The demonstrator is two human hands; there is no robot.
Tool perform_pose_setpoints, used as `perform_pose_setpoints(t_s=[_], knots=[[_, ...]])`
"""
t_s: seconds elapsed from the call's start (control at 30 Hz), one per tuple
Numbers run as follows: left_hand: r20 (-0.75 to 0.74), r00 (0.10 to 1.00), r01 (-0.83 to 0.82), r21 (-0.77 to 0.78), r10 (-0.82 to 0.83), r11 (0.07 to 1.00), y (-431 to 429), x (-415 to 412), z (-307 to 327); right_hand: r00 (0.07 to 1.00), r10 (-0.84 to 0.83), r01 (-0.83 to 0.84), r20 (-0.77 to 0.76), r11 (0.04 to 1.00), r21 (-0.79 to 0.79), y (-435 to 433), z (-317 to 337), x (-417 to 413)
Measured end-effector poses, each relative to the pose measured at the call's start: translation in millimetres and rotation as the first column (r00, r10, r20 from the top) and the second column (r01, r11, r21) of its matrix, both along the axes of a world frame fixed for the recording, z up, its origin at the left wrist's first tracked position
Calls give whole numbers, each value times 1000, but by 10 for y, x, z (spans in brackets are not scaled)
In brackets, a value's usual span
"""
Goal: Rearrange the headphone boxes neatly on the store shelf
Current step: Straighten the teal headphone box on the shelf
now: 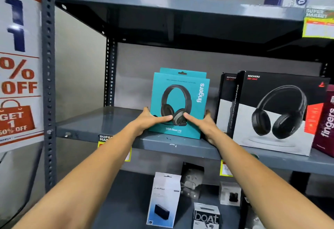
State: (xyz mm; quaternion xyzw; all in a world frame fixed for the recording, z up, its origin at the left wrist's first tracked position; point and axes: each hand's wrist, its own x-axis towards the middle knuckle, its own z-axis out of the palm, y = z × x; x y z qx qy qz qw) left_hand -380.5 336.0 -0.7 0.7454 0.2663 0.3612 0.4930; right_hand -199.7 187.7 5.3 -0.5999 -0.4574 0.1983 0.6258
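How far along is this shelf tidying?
Looks done: two black Rockerz boxes stand upright, facing out. In hand: the left hand and right hand grip the front teal box. Left: squaring it with the teal box behind.

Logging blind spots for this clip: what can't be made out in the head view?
- Second teal box: the front teal box hides all but its top edge.
- Rear Rockerz box: mostly covered by the front Rockerz box.
- Maroon box: cut off by the right edge.
- Left hand and right hand: fingers behind the box are hidden.
- Price tags: blurred, unreadable.
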Motion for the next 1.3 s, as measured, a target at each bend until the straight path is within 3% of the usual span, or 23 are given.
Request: perform_pose_setpoints(t_s=[0.17,0.3,0.6,0.93,1.03,1.1,1.17,1.23,1.3], knots=[[-15,987,159,26,-159,987,19,60,39,998,49,-49,-31,998,26,134,-8,79],[31,996,85,73,-88,994,49,81,-16,998,67,-68,-7,998,-18,174,-30,128],[-23,996,-74,286,84,955,-49,38,-60,1000,4,-4,21,1000,-4,129,-109,128],[-43,991,-109,250,123,962,21,34,-66,999,-14,15,32,999,-38,148,-96,143],[-33,996,-82,146,87,986,-6,5,-38,1000,-11,10,-16,1000,-16,105,-64,94],[32,996,-88,76,86,993,-63,-27,-30,997,-59,62,-53,996,58,43,-52,42],[143,959,-262,124,244,957,-126,-66,-7,984,-177,171,27,973,154,-95,-27,29],[346,843,-497,213,411,841,-231,-127,3,926,-339,280,163,912,301,-339,3,67],[544,710,-645,246,448,724,-415,-153,-18,853,-475,352,216,830,432,-630,-18,189]])
